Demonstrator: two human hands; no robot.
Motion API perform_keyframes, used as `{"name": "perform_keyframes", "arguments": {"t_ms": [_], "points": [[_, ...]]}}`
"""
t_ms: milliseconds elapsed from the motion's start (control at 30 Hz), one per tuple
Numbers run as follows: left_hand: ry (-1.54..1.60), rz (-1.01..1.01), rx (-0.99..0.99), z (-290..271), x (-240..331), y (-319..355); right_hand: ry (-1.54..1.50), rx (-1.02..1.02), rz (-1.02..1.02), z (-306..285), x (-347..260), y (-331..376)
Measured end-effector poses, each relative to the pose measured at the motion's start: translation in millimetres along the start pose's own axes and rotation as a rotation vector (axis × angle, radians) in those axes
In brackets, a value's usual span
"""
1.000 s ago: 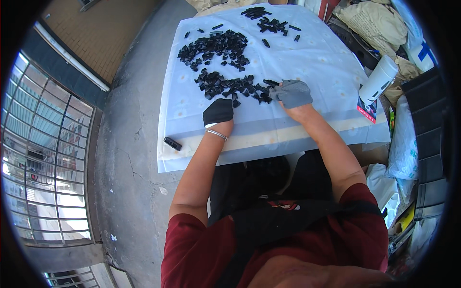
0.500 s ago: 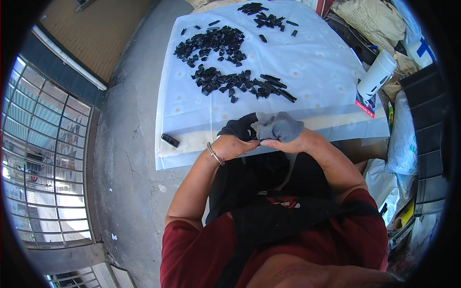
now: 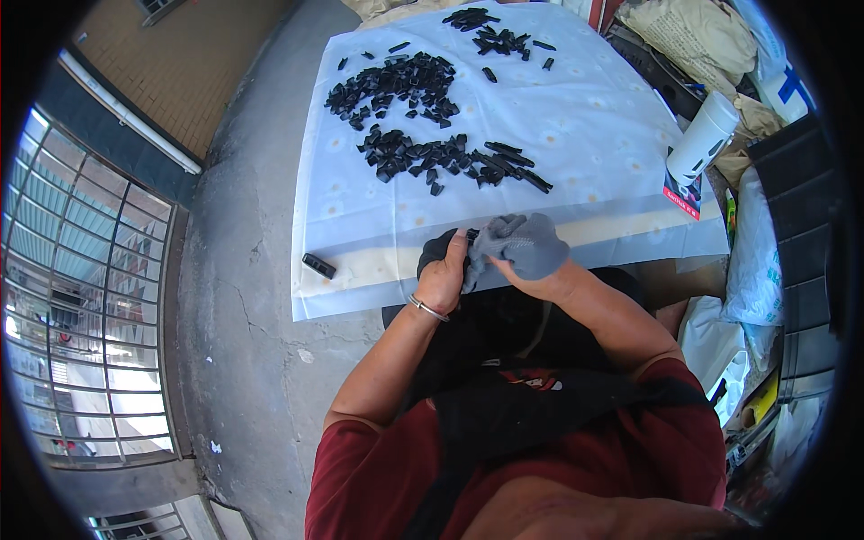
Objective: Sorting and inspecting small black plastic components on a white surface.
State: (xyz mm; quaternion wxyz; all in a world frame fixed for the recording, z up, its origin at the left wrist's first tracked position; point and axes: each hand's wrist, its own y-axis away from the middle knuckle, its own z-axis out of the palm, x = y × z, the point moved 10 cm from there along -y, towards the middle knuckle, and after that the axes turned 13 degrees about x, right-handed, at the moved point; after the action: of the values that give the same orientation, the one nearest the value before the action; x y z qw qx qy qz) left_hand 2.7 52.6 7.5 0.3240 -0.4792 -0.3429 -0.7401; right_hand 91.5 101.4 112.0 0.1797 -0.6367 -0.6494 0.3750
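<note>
My left hand (image 3: 443,267), in a black glove with the thumb bare, is closed at the table's near edge. A small black plastic piece (image 3: 472,235) shows beside its thumb, mostly hidden by the fingers. My right hand (image 3: 522,247), in a grey glove with a bare thumb, is closed against the same piece, touching my left hand. Past my hands lie a heap of small black plastic pieces (image 3: 396,153) and several longer black strips (image 3: 517,167). One larger black piece (image 3: 319,265) lies alone near the table's left front corner.
A white patterned cloth (image 3: 576,126) covers the table. Farther back are another heap of black pieces (image 3: 396,85) and more strips (image 3: 500,41). A white bottle (image 3: 705,137) stands at the right edge by a red card (image 3: 681,200). Bags (image 3: 754,252) crowd the right side.
My left hand has turned so its thumb points up, with the black piece now showing beside it. My right hand has rolled over, its grey-gloved fingers reaching across toward the left.
</note>
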Motion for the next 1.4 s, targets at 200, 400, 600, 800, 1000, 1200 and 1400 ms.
{"name": "perform_keyframes", "arguments": {"t_ms": [200, 400, 600, 800, 1000, 1200, 1400], "points": [[-0.151, -0.07, -0.103, -6, 5, -1, -0.267, -0.067, 0.348, -13, 26, -3], [-0.192, 0.011, -0.159, 0, 10, -1, -0.16, -0.146, 0.315, -7, 23, 8], [-0.262, 0.121, -0.204, 5, 16, 2, -0.073, -0.077, 0.158, -20, 9, -1], [-0.558, 0.401, -0.14, 13, 44, 14, -0.05, -0.116, 0.061, -16, 5, 1], [-0.613, 0.442, -0.162, 15, 49, 15, -0.02, -0.194, 0.113, -9, 10, 9], [-0.664, 0.622, -0.077, 20, 62, 27, 0.174, -0.12, -0.073, -11, -15, 12], [-0.89, 0.688, -0.128, 28, 50, 38, 0.105, 0.005, -0.094, -4, -18, 20]]}}
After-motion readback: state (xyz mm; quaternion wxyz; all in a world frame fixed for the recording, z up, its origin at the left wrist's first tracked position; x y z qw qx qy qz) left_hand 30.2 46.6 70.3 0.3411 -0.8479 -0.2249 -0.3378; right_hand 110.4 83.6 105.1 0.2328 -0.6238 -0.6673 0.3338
